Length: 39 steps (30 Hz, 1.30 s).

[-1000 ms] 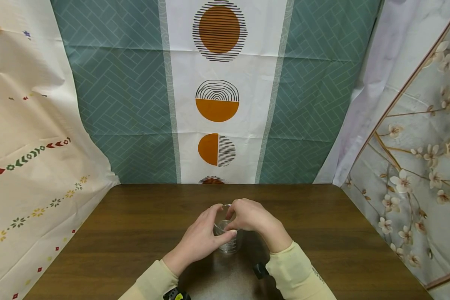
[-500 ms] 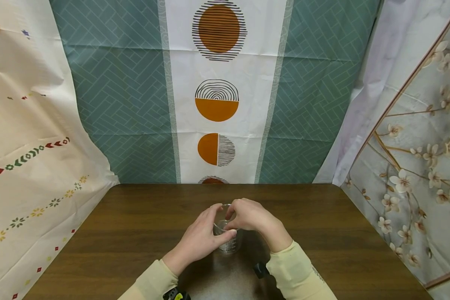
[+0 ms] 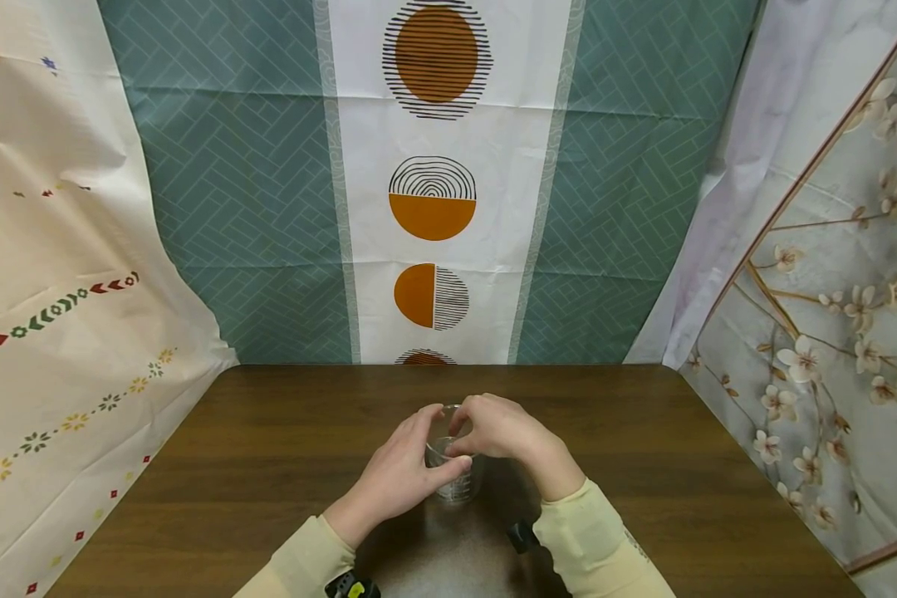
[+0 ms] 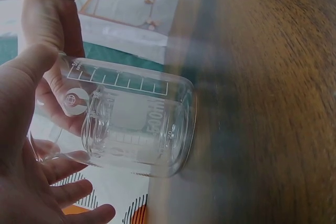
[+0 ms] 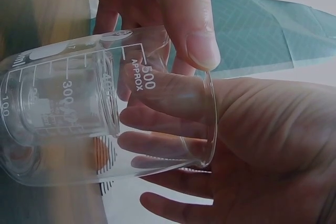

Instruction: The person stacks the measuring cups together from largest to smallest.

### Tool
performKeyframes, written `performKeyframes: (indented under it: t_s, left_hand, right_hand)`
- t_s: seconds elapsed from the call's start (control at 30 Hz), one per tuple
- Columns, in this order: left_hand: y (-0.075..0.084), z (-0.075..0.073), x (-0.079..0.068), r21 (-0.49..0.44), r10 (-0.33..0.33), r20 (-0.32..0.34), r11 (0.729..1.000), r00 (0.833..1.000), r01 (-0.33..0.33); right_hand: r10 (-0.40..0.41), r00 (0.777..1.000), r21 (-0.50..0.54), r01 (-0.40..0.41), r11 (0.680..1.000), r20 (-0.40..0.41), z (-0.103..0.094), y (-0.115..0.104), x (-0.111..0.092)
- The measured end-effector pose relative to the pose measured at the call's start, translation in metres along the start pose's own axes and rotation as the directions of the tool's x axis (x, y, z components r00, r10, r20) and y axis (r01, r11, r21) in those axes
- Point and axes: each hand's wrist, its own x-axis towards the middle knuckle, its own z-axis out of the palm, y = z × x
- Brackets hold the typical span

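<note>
A large clear glass beaker (image 4: 134, 73) with white graduations stands on the table, and a smaller glass beaker (image 5: 63, 100) sits upright inside it near the bottom. My left hand (image 3: 399, 465) holds the large beaker around its upper wall, with the thumb (image 5: 202, 51) on the near side of the rim. From the right, my right hand (image 3: 504, 432) reaches over the rim. Its thumb and some fingers (image 5: 152, 121) extend inside, close to the smaller beaker's rim; whether they touch it I cannot tell. Other right fingers stay outside the glass.
The brown wooden table (image 3: 306, 407) extends on both sides of the hands. A green and white patterned cloth (image 3: 254, 191) hangs behind its far edge. Patterned cloths hang at the left (image 3: 60, 249) and right (image 3: 852, 332).
</note>
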Motion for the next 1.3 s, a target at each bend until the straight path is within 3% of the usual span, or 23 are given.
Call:
performKeyframes:
  t_s: [0.3,0.73,1.03,1.3]
  left_hand:
    - [0.001,-0.002,-0.004,0.001,-0.017,0.001,1.0,1.0,0.017]
    - [0.001,-0.01,-0.002,0.026,0.004,0.061,1.0,0.998,-0.006]
    - [-0.003,-0.015,-0.006,0.059,0.024,0.06,0.998,0.998,-0.027]
    - [-0.005,-0.03,-0.012,0.097,0.007,0.047,0.995,0.999,-0.012]
  right_hand:
    - [-0.037,0.999,0.011,0.037,0.999,-0.019,0.003,0.001,-0.002]
    - [-0.087,0.986,-0.022,0.085,0.996,-0.139,0.003,0.004,-0.011]
    - [-0.107,0.971,-0.021,0.106,0.994,-0.212,0.002,0.009,-0.018]
    - [-0.124,0.947,-0.041,0.118,0.992,-0.296,0.003,0.008,-0.025]
